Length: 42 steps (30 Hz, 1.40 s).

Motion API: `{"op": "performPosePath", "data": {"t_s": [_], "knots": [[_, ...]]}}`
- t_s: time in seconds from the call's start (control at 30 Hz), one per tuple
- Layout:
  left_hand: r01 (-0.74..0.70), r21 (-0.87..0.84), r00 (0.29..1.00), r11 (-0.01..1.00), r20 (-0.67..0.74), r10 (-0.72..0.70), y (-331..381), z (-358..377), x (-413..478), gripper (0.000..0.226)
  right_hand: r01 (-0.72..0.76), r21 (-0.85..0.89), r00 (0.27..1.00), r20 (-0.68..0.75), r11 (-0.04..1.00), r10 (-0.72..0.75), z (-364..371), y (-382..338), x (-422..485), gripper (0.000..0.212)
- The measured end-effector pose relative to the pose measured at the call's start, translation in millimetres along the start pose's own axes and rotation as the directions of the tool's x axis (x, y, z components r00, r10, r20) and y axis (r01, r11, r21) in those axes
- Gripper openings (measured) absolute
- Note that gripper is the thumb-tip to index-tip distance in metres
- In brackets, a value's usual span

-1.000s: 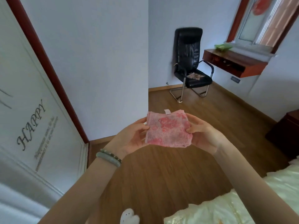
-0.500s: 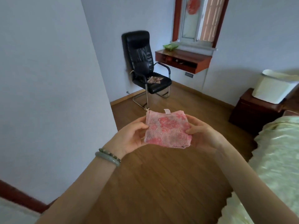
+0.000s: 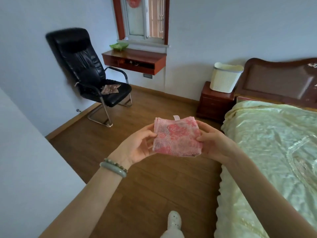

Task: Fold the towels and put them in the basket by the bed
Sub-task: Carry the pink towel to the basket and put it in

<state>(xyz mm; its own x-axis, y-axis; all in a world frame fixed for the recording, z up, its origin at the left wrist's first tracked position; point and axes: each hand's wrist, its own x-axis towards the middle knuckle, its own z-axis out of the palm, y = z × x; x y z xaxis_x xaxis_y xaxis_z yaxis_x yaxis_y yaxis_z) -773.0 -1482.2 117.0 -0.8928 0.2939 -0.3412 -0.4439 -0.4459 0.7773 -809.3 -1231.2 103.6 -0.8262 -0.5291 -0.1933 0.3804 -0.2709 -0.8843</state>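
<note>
Pink terry, folded small: that's the towel [image 3: 176, 136] you've got up in front of you, over the wood floor [image 3: 137, 189], btwn both hands. Your left hand [image 3: 137, 148] pinches its left edge, thumb on top, fingers curled under; your right hand [image 3: 214, 143] clamps the right edge the same way. So each grip is closed on the towel, 1 per side. A small pale tag [image 3: 176, 118] sticks up from the top edge; no writing readable on it.

Counts: 2 towels in view. The 2nd towel [image 3: 110, 88], brownish-pink and crumpled, lies on the seat of the black chair [image 3: 82, 69] far left, well apart from you. 1 basket [image 3: 224, 78], cream w/ perforated walls, stands on the dark wood nightstand [image 3: 214, 102] just beside the bed's headboard [image 3: 277, 81]; can't tell what's inside it. 1 bed [image 3: 274, 152] w/ shiny pale-green cover along your right arm.

Also: 2 bracelets [image 3: 114, 168] on your left wrist, a smooth green bangle plus a beaded one. 1 wall shelf [image 3: 135, 61] under the window [image 3: 144, 19], w/ 1 green dish [image 3: 119, 46] on top at its left end. 1 white shoe [image 3: 174, 219] at the bottom edge.

No brand or legible text anywhere; the red shape on the window glass is cut off at the top, unreadable.
</note>
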Motion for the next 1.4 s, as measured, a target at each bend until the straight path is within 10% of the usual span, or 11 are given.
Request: {"op": "performPosePath", "data": {"t_s": [1.4], "knots": [[0.183,0.165,0.912,0.969,0.341,-0.23,275,100,754,0.035,0.249,0.053,0.873,-0.445,0.967,-0.2,-398,-320,464,0.063]]}}
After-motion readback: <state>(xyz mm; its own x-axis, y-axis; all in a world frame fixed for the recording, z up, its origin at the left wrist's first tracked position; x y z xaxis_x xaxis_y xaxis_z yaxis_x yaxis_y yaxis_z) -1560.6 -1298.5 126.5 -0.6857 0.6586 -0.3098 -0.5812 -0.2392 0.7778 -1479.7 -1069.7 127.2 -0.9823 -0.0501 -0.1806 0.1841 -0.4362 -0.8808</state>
